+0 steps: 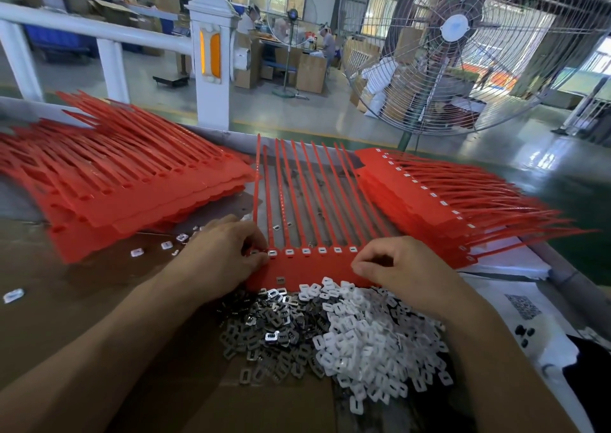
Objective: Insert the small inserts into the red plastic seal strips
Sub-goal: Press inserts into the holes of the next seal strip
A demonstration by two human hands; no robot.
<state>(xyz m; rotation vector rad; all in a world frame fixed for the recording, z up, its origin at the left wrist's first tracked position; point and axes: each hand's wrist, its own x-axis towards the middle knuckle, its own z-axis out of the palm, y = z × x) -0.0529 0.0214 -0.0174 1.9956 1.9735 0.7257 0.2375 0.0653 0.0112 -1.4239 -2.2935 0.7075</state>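
Observation:
A red seal strip sheet (310, 267) lies flat in front of me, its tails pointing away. White inserts sit in several of its sockets (305, 251). My left hand (224, 254) pinches at the leftmost socket on the sheet's left end, fingertips curled; what they hold is hidden. My right hand (396, 267) has its curled fingers on the sheet's right end, and I cannot see anything inside them. Below the sheet lie a heap of metal inserts (264, 327) and a heap of white plastic inserts (367, 333).
A stack of red seal sheets (125, 181) lies at the left, another stack (439, 201) with white inserts at the right. Loose inserts (167, 245) are scattered on the brown cardboard (82, 287). A large fan (463, 42) stands beyond the table's far edge.

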